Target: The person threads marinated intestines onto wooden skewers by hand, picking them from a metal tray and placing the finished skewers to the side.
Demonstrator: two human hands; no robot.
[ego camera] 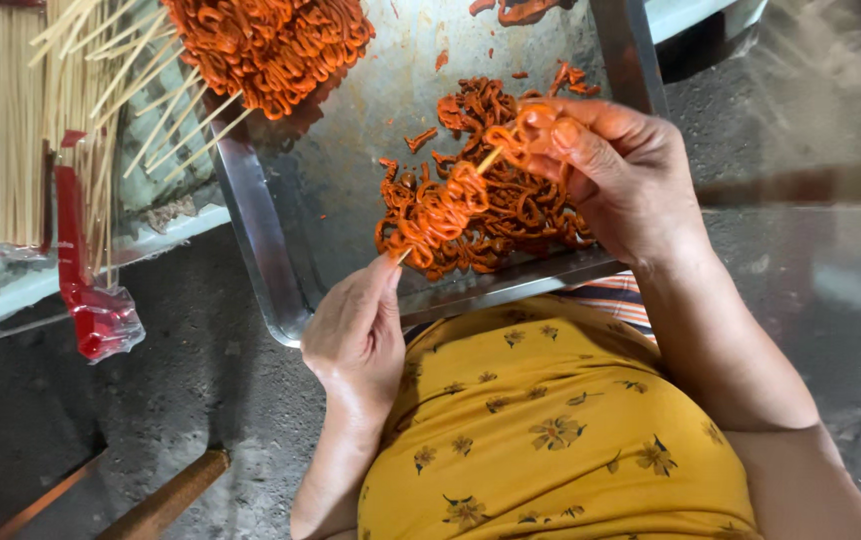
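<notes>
My left hand [358,335] pinches the lower end of a thin wooden skewer [490,158] over the front edge of a metal tray [255,225]. Wavy orange-red marinated strips [435,215] are bunched along the skewer. My right hand [605,165] grips another orange strip [528,128] at the skewer's upper tip. Under the skewer, a loose heap of the same strips [515,215] lies on the tray.
A pile of finished skewers [270,45] sits at the tray's far left, sticks pointing left. Bundles of bare skewers [20,120] lie on a pale surface with a red plastic wrapper [90,300]. Grey concrete floor [200,390] is below; a wooden handle [165,500] lies on it.
</notes>
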